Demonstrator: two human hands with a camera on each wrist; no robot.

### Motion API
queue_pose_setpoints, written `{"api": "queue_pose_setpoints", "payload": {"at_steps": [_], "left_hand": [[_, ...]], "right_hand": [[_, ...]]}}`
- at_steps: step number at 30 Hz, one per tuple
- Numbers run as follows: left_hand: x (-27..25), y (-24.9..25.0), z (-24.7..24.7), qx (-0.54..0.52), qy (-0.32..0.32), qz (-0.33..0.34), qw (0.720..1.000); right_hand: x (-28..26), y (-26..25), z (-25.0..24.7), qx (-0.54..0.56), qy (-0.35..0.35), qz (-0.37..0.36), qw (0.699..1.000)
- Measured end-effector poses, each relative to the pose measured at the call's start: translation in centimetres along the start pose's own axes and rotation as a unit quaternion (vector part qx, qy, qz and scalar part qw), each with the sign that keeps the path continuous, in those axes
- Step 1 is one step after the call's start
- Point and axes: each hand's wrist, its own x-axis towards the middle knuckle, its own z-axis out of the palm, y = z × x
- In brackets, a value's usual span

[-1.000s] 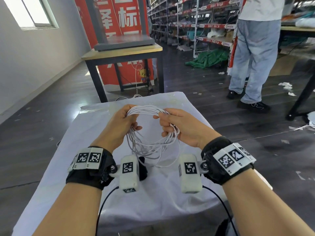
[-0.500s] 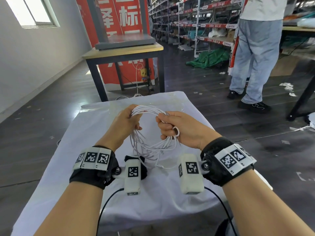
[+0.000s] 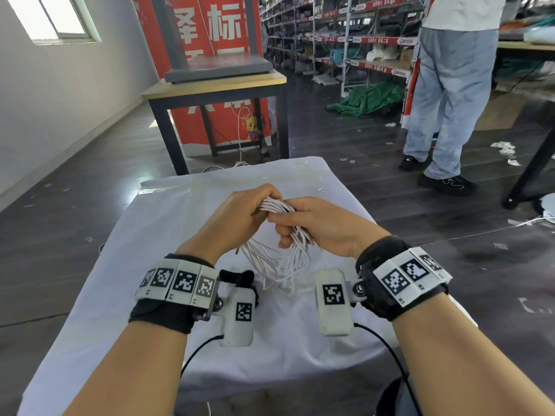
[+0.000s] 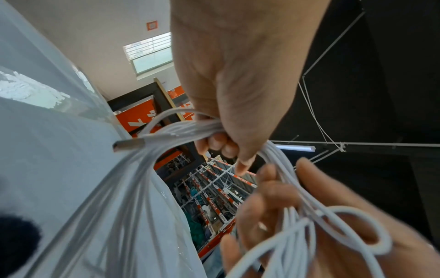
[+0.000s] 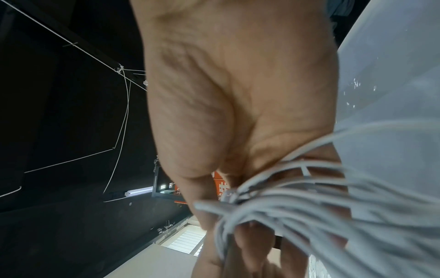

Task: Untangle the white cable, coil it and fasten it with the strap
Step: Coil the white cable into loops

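The white cable point(image 3: 277, 256) is gathered into a loose coil of several loops, held above the white-covered table point(image 3: 156, 235). My left hand point(image 3: 240, 217) grips the top of the bundle, and my right hand point(image 3: 303, 226) grips the same bundle right beside it, fingers curled round the strands. The loops hang down between my wrists. In the left wrist view a metal plug end point(image 4: 128, 146) sticks out of the cable point(image 4: 171, 129) near my left hand point(image 4: 228, 144). In the right wrist view the strands point(image 5: 297, 203) run through my right hand point(image 5: 214, 188). A black strap point(image 3: 237, 277) lies on the cloth beneath.
A wooden table with black legs point(image 3: 216, 85) stands just beyond my table, with a red banner point(image 3: 210, 31) behind it. A person in jeans point(image 3: 450, 85) stands at the right by storage shelves point(image 3: 345, 31). Another table's leg point(image 3: 528, 175) is at the far right.
My hands have come together, squeezing the wide open coil into a narrow bundle. The loops now hang lower and tighter between my wrists.
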Motion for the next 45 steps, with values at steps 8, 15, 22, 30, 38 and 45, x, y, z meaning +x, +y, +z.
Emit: {"api": "queue_pose_setpoints", "payload": {"at_steps": [8,15,22,30,38,45], "left_hand": [[0.3,-1.6,-1.1,-0.144,0.07,-0.225,0.961],[0.0,-2.0,-1.9,-0.464,0.085,-0.344,0.812],[0.0,-2.2,-2.2,-0.562,0.128,-0.355,0.736],[0.3,-2.2,-2.1,-0.474,0.165,-0.363,0.786],[0.6,-0.7,-1.1,-0.386,0.152,-0.333,0.847],[1.0,-0.3,-0.4,-0.338,0.128,-0.328,0.873]], "right_hand": [[0.3,0.8,-1.4,-0.034,0.11,0.074,0.991],[0.6,1.3,-2.0,0.003,0.212,0.066,0.975],[0.6,1.3,-2.5,0.017,0.272,0.057,0.961],[0.3,0.7,-2.9,0.123,0.308,-0.02,0.943],[0.3,0.1,-1.8,0.117,0.242,-0.072,0.961],[0.4,-0.1,-1.5,0.023,0.264,-0.128,0.956]]}}
